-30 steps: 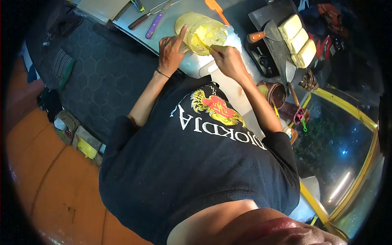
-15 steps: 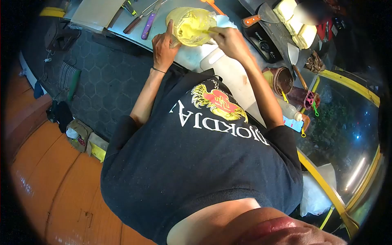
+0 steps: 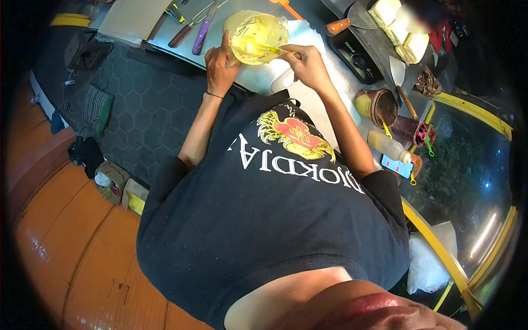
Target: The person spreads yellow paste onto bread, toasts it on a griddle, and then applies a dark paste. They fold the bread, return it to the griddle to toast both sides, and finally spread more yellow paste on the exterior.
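Note:
A clear round tub [image 3: 279, 34], tipped on its side toward me, has pale yellow creamy spread [image 3: 250, 47] inside and smeared over its wall. My left hand [image 3: 221, 69] is closed round the tub's left side, its index finger stretched up along the wall. Between the thumb and fingers of my right hand [image 3: 309, 65] is the handle of a yellow spatula [image 3: 273, 49]; its far end is in the spread. A white cutting board [image 3: 314, 104] lies on the counter under my right forearm. Left of the tub are a purple-handled knife [image 3: 201, 37] and a wooden-handled fork [image 3: 180, 38].
To the right stand a black stove [image 3: 357, 58], a scraper with an orange handle [image 3: 338, 26], yellow blocks [image 3: 411, 47], a brown-smeared tub [image 3: 383, 107], a squeeze bottle [image 3: 388, 146] and a phone [image 3: 397, 166]. A glass pane with a yellow frame [image 3: 473, 113] borders the counter's right side.
The spatula has moved left and lower in the tub, with more of its yellow handle showing. The spread has shifted toward the tub's lower left, and the tub's mouth is turned slightly.

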{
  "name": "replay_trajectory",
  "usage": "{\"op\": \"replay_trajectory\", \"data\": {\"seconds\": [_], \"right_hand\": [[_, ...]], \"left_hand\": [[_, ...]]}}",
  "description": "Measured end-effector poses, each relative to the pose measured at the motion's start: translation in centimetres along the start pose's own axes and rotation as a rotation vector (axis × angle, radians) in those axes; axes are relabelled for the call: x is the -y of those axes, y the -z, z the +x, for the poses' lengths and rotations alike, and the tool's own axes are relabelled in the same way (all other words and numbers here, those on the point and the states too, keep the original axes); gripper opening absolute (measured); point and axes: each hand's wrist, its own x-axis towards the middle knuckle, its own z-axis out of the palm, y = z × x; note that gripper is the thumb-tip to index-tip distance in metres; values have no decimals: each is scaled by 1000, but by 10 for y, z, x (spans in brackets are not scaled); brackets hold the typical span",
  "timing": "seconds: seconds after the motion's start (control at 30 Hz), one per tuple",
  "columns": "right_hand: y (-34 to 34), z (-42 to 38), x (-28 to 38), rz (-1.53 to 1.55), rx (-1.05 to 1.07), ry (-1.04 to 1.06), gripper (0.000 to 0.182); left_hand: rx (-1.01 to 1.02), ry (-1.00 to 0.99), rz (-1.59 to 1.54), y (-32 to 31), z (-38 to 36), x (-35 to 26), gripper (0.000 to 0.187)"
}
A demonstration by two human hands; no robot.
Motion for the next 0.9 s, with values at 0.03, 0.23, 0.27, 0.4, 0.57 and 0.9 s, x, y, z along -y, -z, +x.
{"op": "replay_trajectory", "data": {"seconds": [0.03, 0.23, 0.27, 0.4, 0.57, 0.9], "right_hand": [[-4, -2, 0, -171, -68, 135, 26], [-26, -16, 17, 178, 30, -134, 31], [-24, -16, 17, 181, 27, -130, 31], [-1, -19, 15, 116, -35, -26, 29], [-15, -28, 5, -367, -29, 175, 31], [-2, -30, 3, -92, -80, 34, 23]], "left_hand": [[7, -16, 11, 0, -1, 0, 93], [16, -16, -21, -5, -4, -3, 93], [-32, -1, -41, -6, -3, -4, 93], [-30, -13, 2, -4, -8, -6, 92], [35, -24, 12, -5, -12, -6, 92], [-1, 40, 1, -11, -12, -8, 92]]}}
